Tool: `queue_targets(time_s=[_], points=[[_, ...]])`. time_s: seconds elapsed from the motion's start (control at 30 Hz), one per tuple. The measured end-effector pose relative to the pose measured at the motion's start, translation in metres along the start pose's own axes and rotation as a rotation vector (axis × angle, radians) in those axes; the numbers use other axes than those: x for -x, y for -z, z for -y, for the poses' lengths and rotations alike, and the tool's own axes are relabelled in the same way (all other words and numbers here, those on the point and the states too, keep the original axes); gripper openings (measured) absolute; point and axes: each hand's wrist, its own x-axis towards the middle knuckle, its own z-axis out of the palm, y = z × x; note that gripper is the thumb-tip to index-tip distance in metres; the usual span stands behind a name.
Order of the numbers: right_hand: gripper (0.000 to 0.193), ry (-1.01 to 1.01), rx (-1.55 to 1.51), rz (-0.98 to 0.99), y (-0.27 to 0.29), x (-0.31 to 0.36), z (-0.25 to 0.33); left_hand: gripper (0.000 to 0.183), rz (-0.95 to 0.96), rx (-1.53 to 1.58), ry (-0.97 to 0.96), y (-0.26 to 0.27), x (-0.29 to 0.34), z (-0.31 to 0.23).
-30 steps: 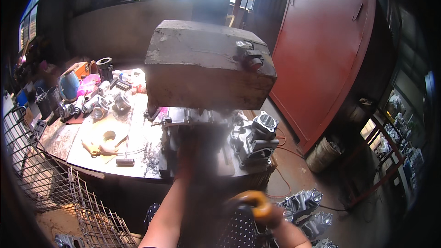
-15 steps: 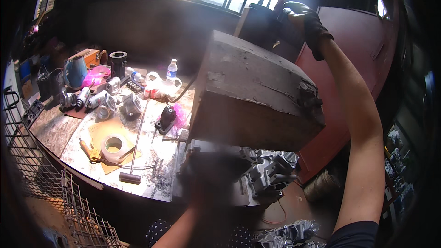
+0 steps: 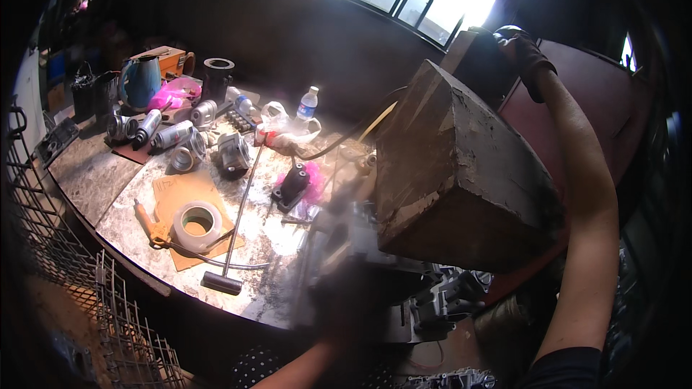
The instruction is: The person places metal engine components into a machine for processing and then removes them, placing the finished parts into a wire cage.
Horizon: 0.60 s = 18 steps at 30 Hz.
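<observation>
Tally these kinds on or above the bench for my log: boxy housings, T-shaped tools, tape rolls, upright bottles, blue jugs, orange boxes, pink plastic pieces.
Boxy housing: 1
T-shaped tool: 1
Tape roll: 1
Upright bottle: 1
Blue jug: 1
Orange box: 1
Pink plastic pieces: 2
Total: 8

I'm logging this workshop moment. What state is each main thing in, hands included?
Bottle: upright, capped
Tape: lying flat
Cardboard: flat, beneath tape
T-bar: lying down
Jug: upright
Right hand: gloved, raised; grip unclear
Left hand: blurred; grip unclear
</observation>
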Motion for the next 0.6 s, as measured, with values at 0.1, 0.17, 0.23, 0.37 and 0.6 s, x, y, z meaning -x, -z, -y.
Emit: queue_targets(time_s=[0.1,0.17,0.23,0.37,0.6], points=[[0.022,0.05,-0.094,-0.077,0.006,-0.001,0.017,0.054,0.033,0.145,0.027,0.02,-0.003,-0.003],[0.022,0.071,-0.148,-0.161,0.01,-0.002,0.029,0.055,0.033,0.064,0.005,0.021,-0.006,0.002],[0.023,0.091,-0.102,-0.208,0.003,-0.013,0.032,0.053,0.014,-0.113,-0.02,0.023,-0.008,0.002],[0.018,0.019,0.101,-0.136,0.01,-0.02,0.032,0.046,0.009,-0.094,-0.021,0.038,-0.009,-0.017],[0.021,-0.092,-0.48,0.006,0.051,0.048,0.029,0.037,-0.198,0.033,-0.125,0.059,-0.023,-0.039]])
